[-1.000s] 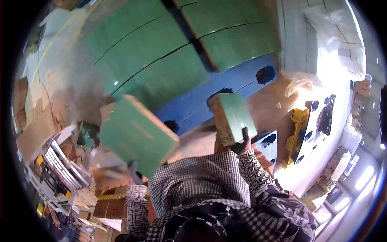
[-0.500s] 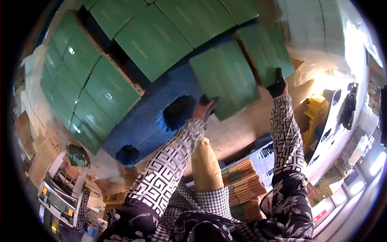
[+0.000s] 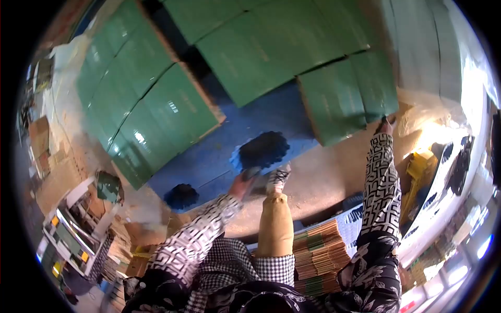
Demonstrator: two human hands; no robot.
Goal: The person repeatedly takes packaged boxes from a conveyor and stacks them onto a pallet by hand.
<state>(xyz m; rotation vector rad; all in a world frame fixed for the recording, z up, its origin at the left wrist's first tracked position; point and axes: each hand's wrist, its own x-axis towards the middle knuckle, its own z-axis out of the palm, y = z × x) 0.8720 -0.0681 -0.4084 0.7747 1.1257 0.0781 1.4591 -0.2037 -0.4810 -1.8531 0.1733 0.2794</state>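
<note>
A green carton [image 3: 329, 107] stands against another green carton [image 3: 373, 86] at the right end of a blue plastic pallet [image 3: 219, 151]. My right hand [image 3: 385, 126], in a dark glove with some skin bare, is at the near edge of the right carton. Its fingers are mostly hidden there. My left hand [image 3: 245, 182], also partly gloved and blurred, is apart from the cartons with its fingers stretched out. It holds nothing visible and hovers near a dark round hole [image 3: 263, 149] in the pallet.
More green cartons [image 3: 162, 115] sit on the pallet at left and back. Flat cardboard [image 3: 318, 250] is stacked by my legs. Plastic-wrapped cartons [image 3: 422, 52] stand at far right, near a yellow object [image 3: 420, 169]. A machine or cart [image 3: 75, 240] stands at lower left.
The near carton has shifted back and right, closing the gap to its neighbour. My left hand has let go and drawn back; my right hand has lowered to the near edge.
</note>
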